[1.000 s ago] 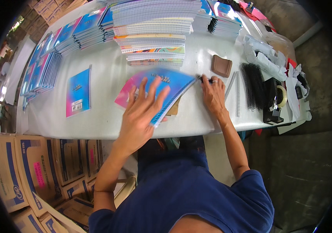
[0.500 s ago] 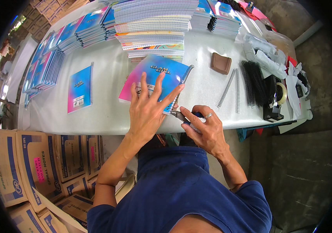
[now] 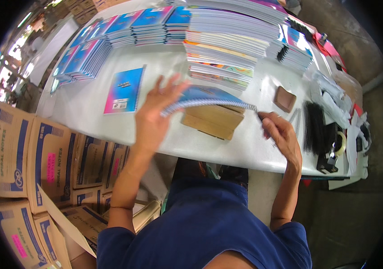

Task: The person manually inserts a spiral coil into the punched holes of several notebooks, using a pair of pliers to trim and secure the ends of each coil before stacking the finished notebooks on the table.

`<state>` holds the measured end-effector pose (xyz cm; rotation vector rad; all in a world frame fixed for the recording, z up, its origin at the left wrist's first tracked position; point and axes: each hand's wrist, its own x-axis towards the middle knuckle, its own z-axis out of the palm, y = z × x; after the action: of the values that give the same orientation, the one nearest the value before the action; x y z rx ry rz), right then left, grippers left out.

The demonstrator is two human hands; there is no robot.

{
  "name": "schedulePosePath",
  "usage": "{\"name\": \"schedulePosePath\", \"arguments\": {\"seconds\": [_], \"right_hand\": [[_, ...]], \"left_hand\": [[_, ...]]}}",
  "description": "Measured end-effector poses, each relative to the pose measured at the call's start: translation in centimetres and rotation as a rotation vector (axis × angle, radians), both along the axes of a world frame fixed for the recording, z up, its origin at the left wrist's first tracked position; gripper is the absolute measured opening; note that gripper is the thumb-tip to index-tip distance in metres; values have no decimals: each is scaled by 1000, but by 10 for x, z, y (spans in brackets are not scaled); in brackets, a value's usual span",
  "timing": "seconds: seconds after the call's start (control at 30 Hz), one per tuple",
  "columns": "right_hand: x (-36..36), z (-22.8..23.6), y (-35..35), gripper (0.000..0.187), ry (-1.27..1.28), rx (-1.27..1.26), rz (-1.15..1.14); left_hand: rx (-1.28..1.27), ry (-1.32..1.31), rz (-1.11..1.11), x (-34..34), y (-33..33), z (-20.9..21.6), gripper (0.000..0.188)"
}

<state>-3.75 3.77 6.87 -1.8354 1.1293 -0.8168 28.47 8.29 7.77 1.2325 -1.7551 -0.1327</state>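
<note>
A blue spiral notebook [image 3: 209,95] is raised off the table and tilted, its coil edge toward me and its cover bowed. My left hand [image 3: 153,114], smeared by motion, grips its left end with some fingers lifted. At the coil's right end is my right hand [image 3: 283,134], closed around pliers [image 3: 261,116] that mostly hide in the fingers. A tan cardboard block [image 3: 211,123] sits on the table under the notebook. To the left lies another blue and pink spiral notebook [image 3: 124,91], flat.
Stacks of blue notebooks [image 3: 149,22] line the far left, with a tall stack of notebooks [image 3: 227,49] beyond my hands. At right are a brown block [image 3: 284,99], black coils [image 3: 313,127], a tape dispenser [image 3: 332,150] and crumpled plastic [image 3: 330,98]. Cartons [image 3: 50,166] stand lower left.
The notebook has been lifted and turned so its coil faces me, uncovering the tan block. My right hand has moved right with the pliers; my left hand moved to the notebook's left end.
</note>
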Motion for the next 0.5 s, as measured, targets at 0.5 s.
{"name": "schedulePosePath", "arguments": {"seconds": [0.5], "right_hand": [[113, -9, -45, 47, 160, -953, -202]], "left_hand": [[196, 745, -290, 233, -59, -34, 66]]}}
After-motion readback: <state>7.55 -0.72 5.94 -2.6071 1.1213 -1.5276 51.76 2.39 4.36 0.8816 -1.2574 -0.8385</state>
